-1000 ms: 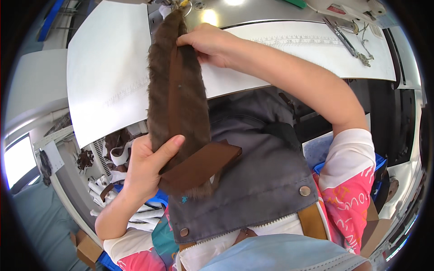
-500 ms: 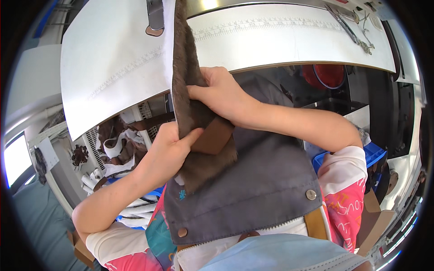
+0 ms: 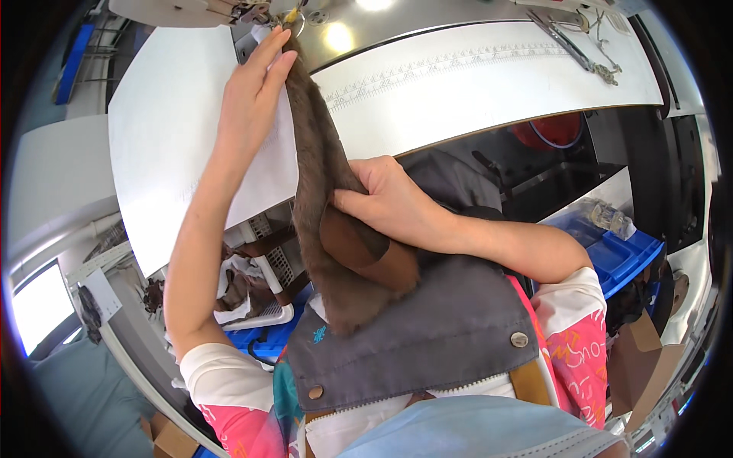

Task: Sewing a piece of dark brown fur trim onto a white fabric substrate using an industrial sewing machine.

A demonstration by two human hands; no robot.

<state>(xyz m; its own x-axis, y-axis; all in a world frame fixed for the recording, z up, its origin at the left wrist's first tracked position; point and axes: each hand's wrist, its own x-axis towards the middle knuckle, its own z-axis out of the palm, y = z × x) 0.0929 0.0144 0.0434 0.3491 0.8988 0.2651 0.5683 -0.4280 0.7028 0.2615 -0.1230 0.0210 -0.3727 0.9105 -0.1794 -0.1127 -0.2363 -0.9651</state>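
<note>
A long brown fur piece [image 3: 313, 252] with a pale left edge runs from the machine's metal parts [image 3: 256, 15] down onto the grey apron [image 3: 416, 332]. My left hand [image 3: 252, 91] lies along its upper left edge beside those parts, fingers stretched out. My right hand [image 3: 389, 198] is closed on the fur lower down, thumb pressing near a smooth brown strip [image 3: 359, 252] on its lower part.
A white ruled worktop [image 3: 168, 107] spans both sides. Tweezers [image 3: 565, 49] lie at the back right. Below are a red container [image 3: 546, 133], blue bins [image 3: 622, 252], a white basket with scraps [image 3: 271, 298] and cardboard boxes [image 3: 641, 366].
My left hand has moved from the fur's lower end up to its top by the machine. My right hand has moved down from the top to the middle, shifting slightly lower since half a second ago.
</note>
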